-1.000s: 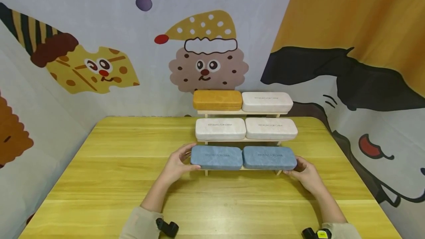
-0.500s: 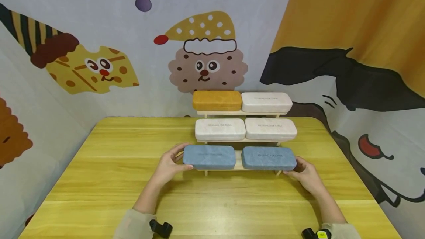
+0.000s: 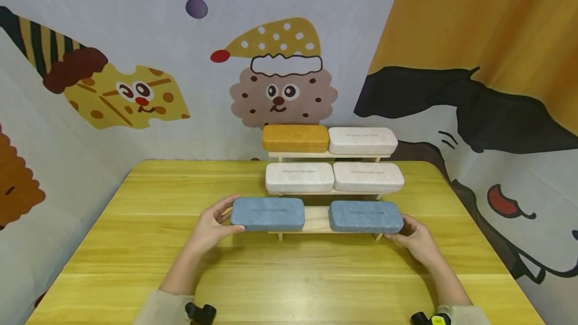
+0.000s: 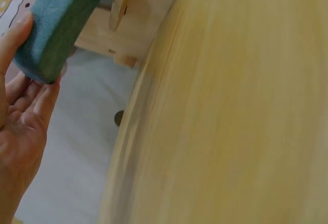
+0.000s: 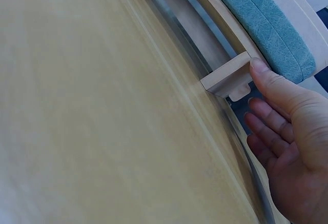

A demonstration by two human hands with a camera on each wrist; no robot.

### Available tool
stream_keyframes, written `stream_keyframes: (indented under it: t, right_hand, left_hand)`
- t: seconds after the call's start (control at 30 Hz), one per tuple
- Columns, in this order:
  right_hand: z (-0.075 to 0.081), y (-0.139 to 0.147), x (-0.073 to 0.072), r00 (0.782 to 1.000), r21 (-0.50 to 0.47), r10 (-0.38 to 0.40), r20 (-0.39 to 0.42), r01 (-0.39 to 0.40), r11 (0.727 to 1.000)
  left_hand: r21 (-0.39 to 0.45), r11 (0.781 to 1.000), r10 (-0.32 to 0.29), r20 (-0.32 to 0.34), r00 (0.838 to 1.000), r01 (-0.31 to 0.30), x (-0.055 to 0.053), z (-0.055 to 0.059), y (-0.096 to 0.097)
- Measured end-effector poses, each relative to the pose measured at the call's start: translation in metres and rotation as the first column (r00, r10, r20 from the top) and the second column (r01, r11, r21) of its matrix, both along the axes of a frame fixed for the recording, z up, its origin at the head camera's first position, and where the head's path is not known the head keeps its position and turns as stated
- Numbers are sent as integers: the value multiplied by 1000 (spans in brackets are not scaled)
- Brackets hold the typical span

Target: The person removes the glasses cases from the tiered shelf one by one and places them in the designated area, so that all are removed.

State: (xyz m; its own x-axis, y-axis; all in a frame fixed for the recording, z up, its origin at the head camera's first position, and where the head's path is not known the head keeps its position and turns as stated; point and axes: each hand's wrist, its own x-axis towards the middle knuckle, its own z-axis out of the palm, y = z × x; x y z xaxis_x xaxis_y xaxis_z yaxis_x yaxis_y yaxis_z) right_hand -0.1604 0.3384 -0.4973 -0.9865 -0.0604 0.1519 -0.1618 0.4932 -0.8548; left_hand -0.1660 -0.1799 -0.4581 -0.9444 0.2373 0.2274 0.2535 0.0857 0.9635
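- The left hand (image 3: 208, 225) is curled round the left end of a blue case (image 3: 268, 213), thumb and fingers clamped on it; the case overhangs the left end of the lowest tier of a wooden stepped shelf (image 3: 316, 218).
- The right hand (image 3: 414, 238) rests with straight fingers against the right end of the second blue case (image 3: 366, 216), thumb by the shelf's edge.
- All cases are closed; contents cannot be told.
- Two white cases (image 3: 334, 177) sit on the middle tier; a yellow case (image 3: 295, 138) and another white case (image 3: 363, 140) sit on top.
- The shelf stands on the bench (image 3: 149, 245).
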Motion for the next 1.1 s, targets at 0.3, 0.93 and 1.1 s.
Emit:
stream_keyframes:
  t: [0.3, 0.93, 1.1]
  right_hand:
    - [0, -1, 2, 1000, -9, 4, -4, -4, 1000]
    - [-1, -1, 2, 999, -51, 19, -31, -20, 998]
    - [-1, -1, 2, 1000, -41, 10, -19, -10, 999]
  left_hand:
    - [-78, 997, 3, -25, 1000, -5, 5, 8, -38]
    - [-227, 972, 65, 8, 998, -61, -9, 23, -92]
    - [-267, 961, 88, 60, 994, -69, -20, 26, -96]
